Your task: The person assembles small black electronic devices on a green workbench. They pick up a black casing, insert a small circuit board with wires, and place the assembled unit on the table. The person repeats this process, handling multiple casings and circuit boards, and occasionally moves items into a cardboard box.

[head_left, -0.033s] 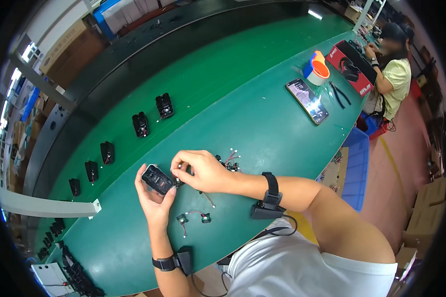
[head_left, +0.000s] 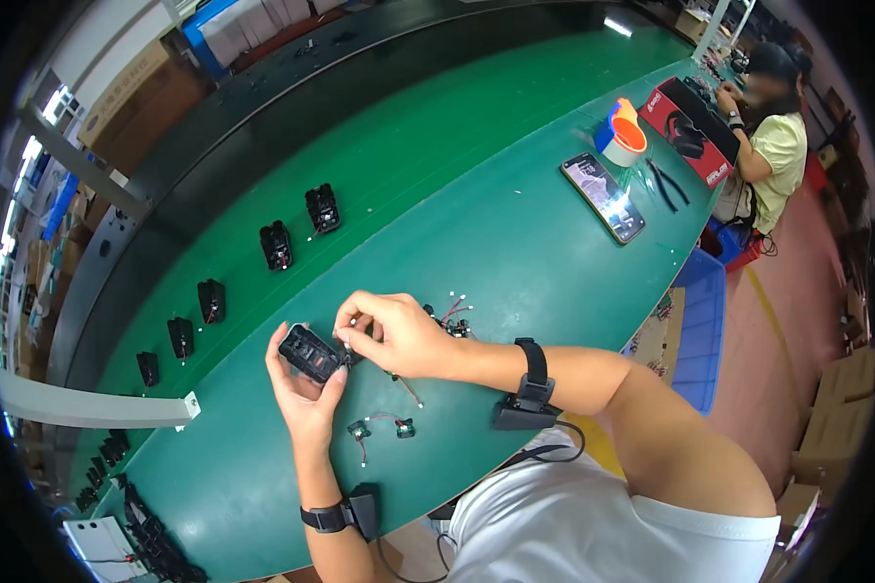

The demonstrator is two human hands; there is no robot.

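Note:
My left hand (head_left: 303, 394) grips an open black plastic housing (head_left: 308, 354) from below, its hollow inner side facing up. My right hand (head_left: 391, 333) is closed in a pinch at the housing's right edge. A small dark part shows under its fingertips, mostly hidden, so I cannot make out what it is. On the green table (head_left: 515, 282) below my hands lie small circuit boards (head_left: 405, 428) joined by thin red wires. More wired boards (head_left: 454, 325) are piled just beyond my right wrist.
Several black housings (head_left: 275, 245) stand in a row on the green belt at left. A phone (head_left: 603, 197), a tape roll (head_left: 620, 136), pliers (head_left: 667, 185) and a red box (head_left: 688, 133) lie at far right. A co-worker (head_left: 770, 146) sits beyond; a metal arm (head_left: 97, 400) juts in at left.

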